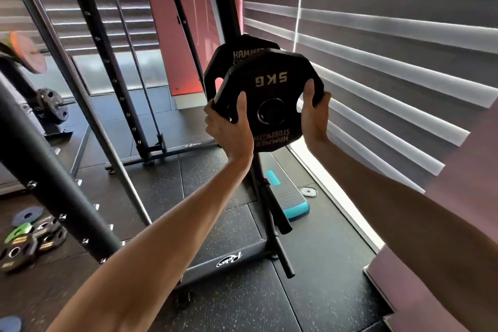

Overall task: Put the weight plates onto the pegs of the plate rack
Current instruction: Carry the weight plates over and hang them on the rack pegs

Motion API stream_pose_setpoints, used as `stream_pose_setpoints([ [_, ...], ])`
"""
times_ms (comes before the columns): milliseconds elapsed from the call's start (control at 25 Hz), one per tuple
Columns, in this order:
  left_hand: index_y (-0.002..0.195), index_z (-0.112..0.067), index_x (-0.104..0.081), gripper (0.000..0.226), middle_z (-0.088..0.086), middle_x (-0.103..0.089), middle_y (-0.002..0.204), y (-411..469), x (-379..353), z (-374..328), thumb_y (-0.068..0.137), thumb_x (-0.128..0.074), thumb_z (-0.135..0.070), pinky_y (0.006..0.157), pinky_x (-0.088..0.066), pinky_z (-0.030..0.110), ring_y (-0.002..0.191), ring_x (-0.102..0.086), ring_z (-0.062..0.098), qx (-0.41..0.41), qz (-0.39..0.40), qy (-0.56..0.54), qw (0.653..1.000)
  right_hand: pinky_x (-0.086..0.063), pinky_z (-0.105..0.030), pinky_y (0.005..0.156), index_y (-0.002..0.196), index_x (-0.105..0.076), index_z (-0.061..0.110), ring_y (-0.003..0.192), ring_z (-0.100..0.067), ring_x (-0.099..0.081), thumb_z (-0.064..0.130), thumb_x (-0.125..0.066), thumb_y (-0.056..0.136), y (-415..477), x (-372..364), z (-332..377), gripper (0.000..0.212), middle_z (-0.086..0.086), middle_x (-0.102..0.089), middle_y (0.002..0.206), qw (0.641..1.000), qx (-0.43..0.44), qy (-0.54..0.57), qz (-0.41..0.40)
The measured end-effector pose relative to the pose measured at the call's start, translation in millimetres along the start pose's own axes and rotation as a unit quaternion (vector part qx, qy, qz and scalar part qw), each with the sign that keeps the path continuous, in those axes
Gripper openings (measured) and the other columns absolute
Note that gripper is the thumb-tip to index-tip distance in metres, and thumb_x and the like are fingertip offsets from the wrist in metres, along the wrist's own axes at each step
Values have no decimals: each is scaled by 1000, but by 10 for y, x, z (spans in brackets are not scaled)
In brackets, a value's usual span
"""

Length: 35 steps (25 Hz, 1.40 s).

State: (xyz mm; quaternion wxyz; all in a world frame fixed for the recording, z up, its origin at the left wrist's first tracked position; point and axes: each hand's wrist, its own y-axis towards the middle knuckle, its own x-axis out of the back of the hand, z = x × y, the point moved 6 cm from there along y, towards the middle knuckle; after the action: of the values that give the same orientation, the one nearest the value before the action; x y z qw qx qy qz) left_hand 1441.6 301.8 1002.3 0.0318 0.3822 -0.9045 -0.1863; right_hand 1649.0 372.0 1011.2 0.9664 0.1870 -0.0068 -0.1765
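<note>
Two hands (231, 127) (314, 113). Two black plates (272, 81) (237, 51) up high. Two bare pegs (280, 219) (285, 264) low on the rack. A pile of plates (29, 240), too jumbled to count, at lower left.

A gym or fitness studio. Dark speckled rubber floor tiles (151, 188) cover the ground. A black perforated rack upright (99, 43) with cable rises at far left; a plate rack (272, 226) with bare pegs stands at centre on a branded base. A black plate marked "5KG" and "Hammer Strength" (269, 94) is raised before it. Loose weight plates (29, 237) lie on the floor at near left. A teal aerobic step (288, 197) lies near the slatted window blinds (377, 35) at right; a pink fitness banner (183, 21) hangs at the far wall.
</note>
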Motion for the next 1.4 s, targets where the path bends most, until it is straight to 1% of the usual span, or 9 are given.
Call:
stream_pose_setpoints([
  [120, 132, -17, -38, 74, 7, -52, 126, 225, -95, 41, 83, -56, -69, 97, -45, 49, 114, -44, 25, 14, 6, 41, 999, -54, -43, 94, 117, -37, 13, 100, -12, -59, 70, -42, 89, 177, -190, -55, 64, 7, -54, 101, 999, -26, -6, 41],
  [320, 134, -15, -37, 76, 13, -51, 130, 480, -204, 85, 83, -57, -68, 100, -40, 54, 120, -45, 35, 22, 9, 64, 998, -53, -33, 79, 122, -34, 11, 91, -14, -58, 63, -37, 96, 371, -361, -109, 58, 2, -49, 105, 994, -65, -24, 86],
  [480, 141, -13, -32, 80, 15, -48, 132, 653, -274, 99, 86, -55, -66, 101, -37, 52, 123, -43, 35, 22, 23, 89, 995, -47, -36, 101, 142, -26, 5, 117, -16, -49, 64, -33, 96, 515, -480, -175, 75, 2, -37, 123, 990, -80, -41, 109],
  [720, 135, -10, -35, 81, 13, -51, 127, 761, -286, 107, 84, -50, -72, 98, -38, 52, 121, -45, 33, 13, 36, 158, 987, -44, -43, 107, 144, -32, 7, 129, -25, -49, 76, -38, 83, 532, -473, -218, 92, -9, -43, 141, 989, -99, -60, 94],
  [840, 127, -12, -41, 70, 10, -52, 123, 829, -139, -11, 87, -47, -69, 97, -39, 48, 117, -47, 29, -31, 18, 166, 985, -44, -45, 104, 133, -44, 13, 121, -22, -51, 56, -54, 88, 479, -293, 198, 63, -8, -48, 130, 985, 64, -156, -21],
  [960, 121, -13, -46, 51, 7, -55, 114, 931, 95, -239, 97, -38, -57, 93, -43, 47, 108, -54, 26, -86, 0, 177, 980, -44, -42, 99, 117, -55, 8, 112, -23, -53, 27, -56, 89, 247, -397, 925, 34, -8, -54, 116, 935, 307, -162, -68],
  [1120, 110, -8, -52, 32, 10, -60, 104, 1133, 679, -415, 101, -43, -38, 87, -49, 43, 95, -60, 25, -107, 0, 189, 976, -48, -32, 86, 98, -58, 3, 96, -20, -54, 13, -50, 89, -246, -1260, 1510, 16, -11, -54, 102, 905, 403, -118, 66],
  [1240, 108, -4, -55, 24, 16, -64, 106, 1305, 1478, -418, 100, -47, -24, 85, -46, 34, 101, -61, 29, -100, -34, 252, 962, -52, -37, 76, 94, -58, 6, 87, -19, -58, 14, -46, 90, -773, -2022, 1554, 15, -8, -55, 98, 900, 392, -93, 166],
  [1400, 107, -1, -57, 24, 21, -67, 106, 1337, 3057, -169, 97, -42, -18, 84, -44, 38, 104, -61, 36, -40, -101, 363, 925, -50, -39, 73, 90, -57, 10, 81, -20, -58, 17, -44, 91, -1931, -3066, 1466, 15, -5, -60, 91, 868, 361, -66, 335],
])
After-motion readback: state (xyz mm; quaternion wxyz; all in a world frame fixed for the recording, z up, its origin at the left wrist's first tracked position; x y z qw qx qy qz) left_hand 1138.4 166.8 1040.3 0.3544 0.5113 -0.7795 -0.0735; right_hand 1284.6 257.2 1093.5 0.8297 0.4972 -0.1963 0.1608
